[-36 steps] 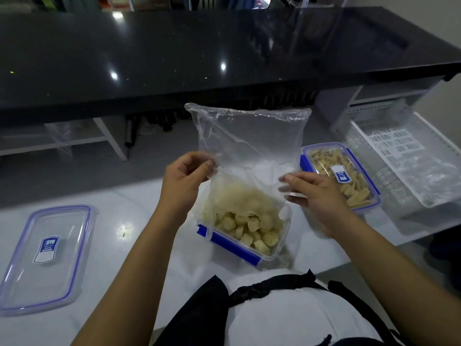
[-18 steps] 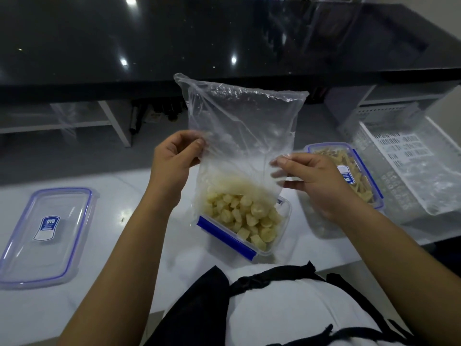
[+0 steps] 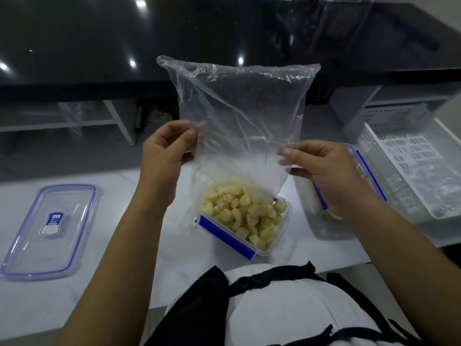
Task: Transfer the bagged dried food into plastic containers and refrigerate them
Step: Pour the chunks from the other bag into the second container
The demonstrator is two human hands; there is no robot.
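A clear plastic bag (image 3: 239,108) is held upside down over an open plastic container (image 3: 225,232) with blue clips. My left hand (image 3: 164,156) pinches the bag's left side and my right hand (image 3: 321,171) pinches its right side. Pale yellow dried food pieces (image 3: 247,213) fill the container, and the bag's mouth hangs down into it. The upper part of the bag looks empty. A second container (image 3: 359,161) with a blue-edged lid sits behind my right hand, mostly hidden.
A loose clear lid (image 3: 50,231) with a blue rim lies on the white counter (image 3: 154,265) at the left. A white slotted basket (image 3: 409,166) stands at the right. A black countertop (image 3: 124,41) runs across the back above shelves.
Both hands have lifted the bag a little higher. More food pieces now lie in the container and fewer show inside the bag.
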